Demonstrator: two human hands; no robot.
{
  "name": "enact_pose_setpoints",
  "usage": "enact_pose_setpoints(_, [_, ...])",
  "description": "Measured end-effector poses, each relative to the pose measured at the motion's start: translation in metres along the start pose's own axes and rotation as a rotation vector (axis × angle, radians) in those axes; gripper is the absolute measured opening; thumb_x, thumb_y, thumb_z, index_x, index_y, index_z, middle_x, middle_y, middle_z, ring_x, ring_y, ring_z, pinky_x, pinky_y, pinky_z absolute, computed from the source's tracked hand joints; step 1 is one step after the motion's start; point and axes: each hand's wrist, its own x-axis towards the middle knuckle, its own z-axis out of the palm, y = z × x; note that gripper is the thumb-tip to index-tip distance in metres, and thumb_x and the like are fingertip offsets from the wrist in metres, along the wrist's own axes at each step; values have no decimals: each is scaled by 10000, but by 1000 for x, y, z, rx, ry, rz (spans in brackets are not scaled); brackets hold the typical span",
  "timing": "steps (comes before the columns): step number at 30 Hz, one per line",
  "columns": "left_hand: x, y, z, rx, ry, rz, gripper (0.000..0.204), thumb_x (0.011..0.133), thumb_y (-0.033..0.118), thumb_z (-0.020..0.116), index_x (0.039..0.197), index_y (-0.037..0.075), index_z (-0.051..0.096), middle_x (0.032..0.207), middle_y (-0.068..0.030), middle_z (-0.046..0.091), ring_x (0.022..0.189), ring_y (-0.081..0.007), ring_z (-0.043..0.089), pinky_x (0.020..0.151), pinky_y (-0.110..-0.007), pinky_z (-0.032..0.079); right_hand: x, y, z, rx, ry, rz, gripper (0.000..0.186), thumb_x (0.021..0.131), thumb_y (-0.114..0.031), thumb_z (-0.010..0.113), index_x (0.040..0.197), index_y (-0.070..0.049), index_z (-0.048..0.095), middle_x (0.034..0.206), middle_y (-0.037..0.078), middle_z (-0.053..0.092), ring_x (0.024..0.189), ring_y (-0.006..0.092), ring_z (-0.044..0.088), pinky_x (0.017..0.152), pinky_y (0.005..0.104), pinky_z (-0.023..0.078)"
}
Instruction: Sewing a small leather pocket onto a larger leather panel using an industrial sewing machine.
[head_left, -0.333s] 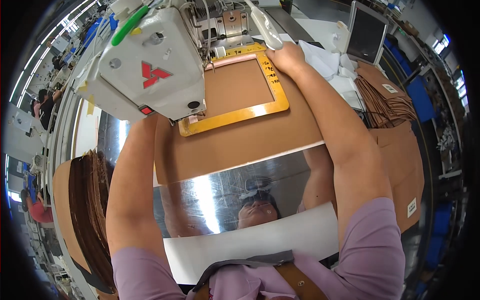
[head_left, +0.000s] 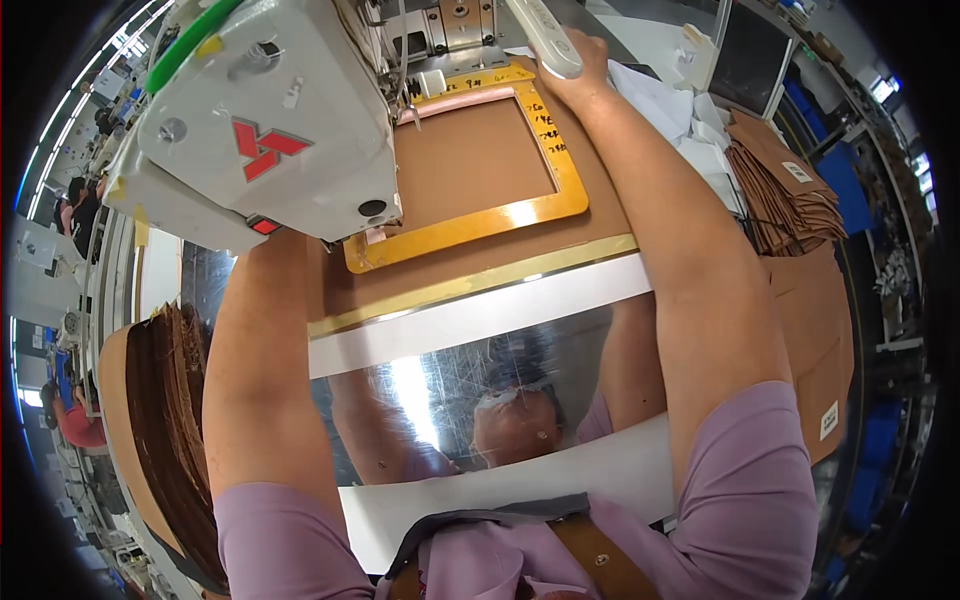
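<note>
A brown sheet (head_left: 470, 152) lies under a yellow rectangular frame (head_left: 480, 232) beside the sewing machine's white head (head_left: 270, 130). My left forearm reaches in behind the machine head, which hides my left hand. At the far right corner of the frame, my right hand (head_left: 588, 68) rests by the sheet's edge. A white rounded handheld device (head_left: 545, 38) overlaps it and its fingers are mostly hidden, so I cannot tell whether it holds anything. Nearer to me, a pale yellow strip (head_left: 470, 285), a white band (head_left: 480, 317) and a shiny metal plate (head_left: 460, 385) cross the table.
Stacked brown pieces (head_left: 785, 195) lie at the right, above a larger brown panel (head_left: 805, 330). A pile of brown and dark pieces (head_left: 165, 420) stands by my left arm. A dark screen (head_left: 750, 55) is at the back right. Other people sit far left.
The brown sheet's near edge has moved away from me, uncovering the yellow strip and white band. Both arms have reached further forward. The machine head appears larger and further left.
</note>
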Motion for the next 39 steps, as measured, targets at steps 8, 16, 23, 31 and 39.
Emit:
enact_pose_setpoints(8, [-51, -12, -34, -92, 7, -9, 353, 862, 183, 709, 1201, 83, 703, 1120, -115, 731, 1065, -301, 672, 1049, -447, 387, -73, 28, -92, 322, -249, -123, 370, 955, -321, 650, 1250, -98, 666, 1195, 131, 722, 1075, 305, 691, 926, 413, 527])
enact_pose_setpoints(16, [-157, -27, -30, 294, -120, 414, 754, 976, 506, 580, 1540, 30, 424, 1608, -170, 405, 1508, -313, 352, 1247, -510, 194, -180, 25, -137, 238, -433, -167, 579, 1007, -355, 602, 1435, 27, 524, 1528, 197, 500, 1449, 345, 427, 1198, 453, 324])
enact_pose_setpoints(23, [-150, -35, -18, 412, -102, 360, 845, 1008, 668, 357, 1603, 70, 315, 1662, -150, 309, 1548, -262, 273, 1267, -508, 115, -176, 23, -115, 148, -412, -138, 585, 1041, -385, 536, 1478, 0, 483, 1570, 184, 451, 1495, 327, 367, 1224, 526, 267])
enact_pose_setpoints(31, [-132, -34, -19, 413, -98, 351, 871, 994, 689, 351, 1621, 90, 275, 1664, -132, 314, 1548, -264, 278, 1265, -513, 54, -167, 27, -100, 154, -366, -116, 580, 1039, -395, 533, 1480, -21, 486, 1581, 176, 439, 1507, 319, 350, 1221, 534, 278])
enact_pose_setpoints(39, [-151, -42, -21, 439, -109, 358, 959, 945, 767, 347, 1623, 93, 271, 1660, -132, 322, 1550, -248, 273, 1266, -507, 38, -188, 26, -118, 144, -360, -135, 618, 1049, -436, 503, 1510, -28, 448, 1612, 173, 392, 1530, 312, 305, 1244, 549, 204])
